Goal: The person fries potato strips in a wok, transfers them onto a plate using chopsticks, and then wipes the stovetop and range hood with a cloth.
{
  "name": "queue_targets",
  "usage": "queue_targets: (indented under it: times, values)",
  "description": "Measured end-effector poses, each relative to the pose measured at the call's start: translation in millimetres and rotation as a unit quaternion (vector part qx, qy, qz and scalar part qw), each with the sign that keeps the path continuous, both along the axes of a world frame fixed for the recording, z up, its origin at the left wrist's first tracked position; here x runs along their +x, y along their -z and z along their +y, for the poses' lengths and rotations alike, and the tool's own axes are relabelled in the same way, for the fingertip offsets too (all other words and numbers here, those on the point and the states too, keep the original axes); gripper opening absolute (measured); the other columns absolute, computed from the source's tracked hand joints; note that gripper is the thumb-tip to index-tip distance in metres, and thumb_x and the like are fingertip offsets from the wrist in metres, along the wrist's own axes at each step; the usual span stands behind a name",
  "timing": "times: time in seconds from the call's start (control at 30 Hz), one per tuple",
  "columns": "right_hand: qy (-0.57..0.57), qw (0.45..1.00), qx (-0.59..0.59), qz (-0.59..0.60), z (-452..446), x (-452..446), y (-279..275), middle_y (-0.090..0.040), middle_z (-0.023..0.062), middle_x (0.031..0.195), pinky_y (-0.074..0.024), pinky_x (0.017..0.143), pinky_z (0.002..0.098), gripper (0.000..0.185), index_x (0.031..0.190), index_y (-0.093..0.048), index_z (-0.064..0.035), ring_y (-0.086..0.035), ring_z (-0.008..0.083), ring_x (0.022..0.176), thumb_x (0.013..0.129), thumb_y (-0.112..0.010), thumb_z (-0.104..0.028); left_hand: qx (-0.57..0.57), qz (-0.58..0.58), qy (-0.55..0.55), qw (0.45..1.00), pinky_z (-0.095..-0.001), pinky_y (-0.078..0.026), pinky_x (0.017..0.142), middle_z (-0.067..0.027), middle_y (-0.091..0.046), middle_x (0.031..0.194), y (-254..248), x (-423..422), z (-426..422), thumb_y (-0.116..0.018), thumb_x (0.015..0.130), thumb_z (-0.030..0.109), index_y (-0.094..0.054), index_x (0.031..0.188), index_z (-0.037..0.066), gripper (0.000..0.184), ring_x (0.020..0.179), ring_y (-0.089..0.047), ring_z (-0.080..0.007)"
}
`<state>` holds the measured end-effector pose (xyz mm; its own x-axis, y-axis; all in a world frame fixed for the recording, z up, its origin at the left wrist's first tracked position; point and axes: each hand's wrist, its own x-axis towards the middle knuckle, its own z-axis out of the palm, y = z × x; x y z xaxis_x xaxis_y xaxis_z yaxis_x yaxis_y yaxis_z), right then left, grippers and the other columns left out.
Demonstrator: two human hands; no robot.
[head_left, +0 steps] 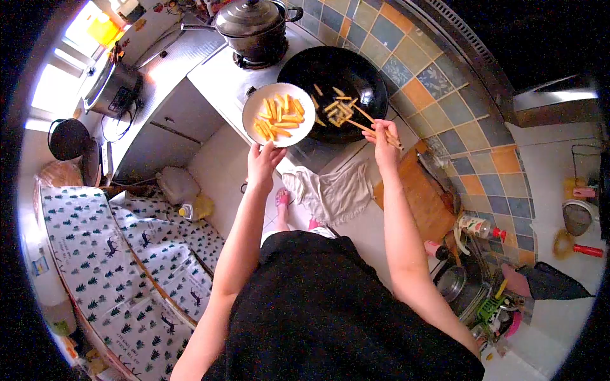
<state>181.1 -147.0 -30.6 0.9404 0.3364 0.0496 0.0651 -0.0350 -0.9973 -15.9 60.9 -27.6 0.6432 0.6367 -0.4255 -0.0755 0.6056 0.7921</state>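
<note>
My left hand (265,162) grips the near rim of a white plate (300,138), which carries several orange-yellow fries (279,113). The plate is held up beside the left edge of a large black wok (298,70). In the wok lie more frying strips (340,91), bunched toward its near middle. A pair of wooden chopsticks (363,126) is in my right hand (384,143), closed around them near their back ends. The chopstick tips reach down into the wok at the strips, and I cannot tell whether they pinch one.
A lidded metal pot (251,28) stands on the burner behind the plate. A whitish cloth (337,190) hangs at the counter's front edge. To the right are a wooden cutting board (406,190) and a dish rack (470,279); a patterned cover (121,273) lies at left.
</note>
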Motion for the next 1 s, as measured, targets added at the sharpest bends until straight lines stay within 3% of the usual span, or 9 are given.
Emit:
queue_targets:
  times: [0.23, 0.33, 0.47, 0.7, 1.0]
  values:
    - [0.010, 0.997, -0.051, -0.053, 9, -5, -3, -0.061, 0.0113, 0.086, -0.0519, 0.064, 0.0249, 0.021, 0.094, -0.049, -0.0002, -0.065, 0.0173, 0.075, 0.094, -0.045, -0.021, -0.004, -0.010, -0.002, 1.000, -0.0315, -0.053, 0.078, -0.0132, -0.056, 0.104, 2, -4, -1, -0.049, 0.089, 0.014, -0.044, 0.112, 0.001, 0.026, 0.091, -0.060, -0.0224]
    - [0.005, 0.990, -0.088, -0.107, 15, 1, -2, -0.059, 0.0078, 0.076, -0.0483, 0.059, 0.0271, 0.019, 0.091, -0.046, -0.0030, -0.063, 0.0161, 0.071, 0.094, -0.044, -0.021, 0.000, -0.003, 0.000, 1.000, -0.0318, -0.053, 0.079, -0.0131, -0.056, 0.103, 4, -5, 0, -0.049, 0.089, 0.014, -0.044, 0.112, 0.001, 0.026, 0.091, -0.060, -0.0221]
    - [-0.002, 0.993, -0.065, -0.097, 17, 11, 1, -0.062, 0.0108, 0.082, -0.0527, 0.066, 0.0253, 0.025, 0.090, -0.049, 0.0007, -0.065, 0.0188, 0.077, 0.093, -0.046, -0.023, 0.005, -0.010, -0.004, 1.000, -0.0320, -0.053, 0.079, -0.0127, -0.057, 0.101, 9, -6, 1, -0.051, 0.089, 0.016, -0.045, 0.111, 0.002, 0.027, 0.088, -0.061, -0.0219]
    - [0.048, 0.991, 0.083, 0.088, 9, 16, 0, -0.062, 0.0134, 0.084, -0.0544, 0.060, 0.0290, 0.027, 0.095, -0.047, -0.0026, -0.066, 0.0231, 0.071, 0.092, -0.050, -0.029, 0.000, 0.005, -0.007, 1.000, -0.0316, -0.053, 0.079, -0.0126, -0.057, 0.102, -3, -8, -3, -0.048, 0.090, 0.015, -0.044, 0.113, 0.002, 0.027, 0.088, -0.061, -0.0235]
    - [0.048, 0.964, 0.159, 0.209, -5, 15, -16, -0.062, 0.0172, 0.089, -0.0551, 0.068, 0.0326, 0.031, 0.095, -0.047, -0.0001, -0.065, 0.0281, 0.080, 0.090, -0.051, -0.031, 0.004, 0.001, -0.012, 1.000, -0.0316, -0.053, 0.079, -0.0146, -0.056, 0.104, -2, -8, -3, -0.048, 0.089, 0.015, -0.043, 0.113, 0.001, 0.028, 0.090, -0.061, -0.0253]
